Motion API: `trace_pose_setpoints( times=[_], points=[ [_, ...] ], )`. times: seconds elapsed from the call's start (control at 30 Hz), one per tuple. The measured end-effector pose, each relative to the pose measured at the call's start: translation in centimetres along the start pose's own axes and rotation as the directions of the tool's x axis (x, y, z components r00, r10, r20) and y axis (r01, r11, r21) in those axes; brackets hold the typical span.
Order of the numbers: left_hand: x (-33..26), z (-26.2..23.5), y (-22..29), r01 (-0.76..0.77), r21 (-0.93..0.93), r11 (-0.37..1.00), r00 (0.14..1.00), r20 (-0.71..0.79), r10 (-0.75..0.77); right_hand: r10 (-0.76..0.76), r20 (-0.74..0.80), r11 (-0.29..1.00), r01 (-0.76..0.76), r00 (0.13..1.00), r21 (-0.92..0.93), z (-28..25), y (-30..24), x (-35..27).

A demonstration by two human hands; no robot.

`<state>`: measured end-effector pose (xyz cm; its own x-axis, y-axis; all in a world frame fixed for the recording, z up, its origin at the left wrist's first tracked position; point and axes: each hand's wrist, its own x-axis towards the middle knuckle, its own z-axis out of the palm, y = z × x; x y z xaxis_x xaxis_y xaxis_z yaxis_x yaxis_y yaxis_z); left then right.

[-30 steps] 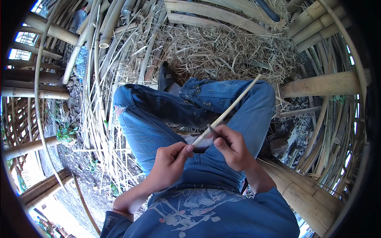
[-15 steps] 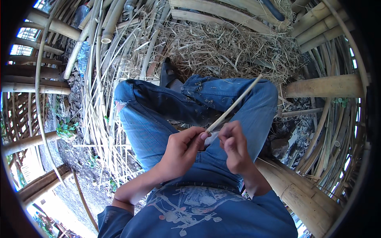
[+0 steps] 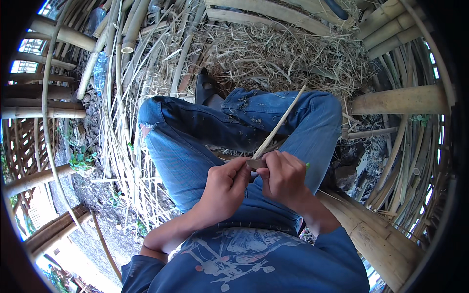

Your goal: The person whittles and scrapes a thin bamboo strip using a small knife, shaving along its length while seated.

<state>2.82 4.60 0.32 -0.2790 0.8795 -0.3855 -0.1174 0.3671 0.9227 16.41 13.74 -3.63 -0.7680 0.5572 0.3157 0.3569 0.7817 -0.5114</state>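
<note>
At frame centre, left hand and right hand pinch a bamboo strip above straw-littered ground ringed by bamboo poles.

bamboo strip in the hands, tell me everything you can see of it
The bamboo strip is a thin, pale, straight sliver that looks like split bamboo. It slants up and to the right across the jeans from the hands to a free tip above the right knee. Its lower end is pinched between the left hand and right hand, beside a small dark piece there, too hidden to identify.
</note>
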Motion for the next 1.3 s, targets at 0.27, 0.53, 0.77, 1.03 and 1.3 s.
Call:
trace_pose_setpoints(
  times=[0.27, 0.53, 0.77, 1.03, 1.3],
  points=[
    [0.3, 0.0, 0.7, 0.035, -0.051, 0.998, 0.999, -0.004, -0.035, -0.070, -0.076, 0.971, 0.051, 0.995, -0.233, 0.1, 0.4, 0.7],
    [0.7, 0.0, 1.2, 0.171, -0.168, 0.971, 0.985, 0.053, -0.164, -0.062, -0.124, 0.933, 0.014, 0.990, -0.359, -0.4, 1.6, 0.8],
    [-1.4, -1.3, -0.7, 0.333, -0.229, 0.915, 0.938, 0.178, -0.297, 0.424, -0.244, 0.864, -0.470, 0.872, -0.180, -3.8, 6.0, 1.7],
    [-1.2, 0.1, -0.7, 0.005, 0.070, 0.998, 0.999, -0.033, -0.003, 0.145, 0.223, 0.959, -0.192, 0.964, 0.210, -1.3, -1.6, 0.5],
    [-1.7, 0.7, -1.1, -0.052, 0.209, 0.977, 0.992, -0.100, 0.075, -0.035, 0.050, 0.992, 0.041, 0.998, -0.122, 1.1, 0.2, -0.5]
  ],
)
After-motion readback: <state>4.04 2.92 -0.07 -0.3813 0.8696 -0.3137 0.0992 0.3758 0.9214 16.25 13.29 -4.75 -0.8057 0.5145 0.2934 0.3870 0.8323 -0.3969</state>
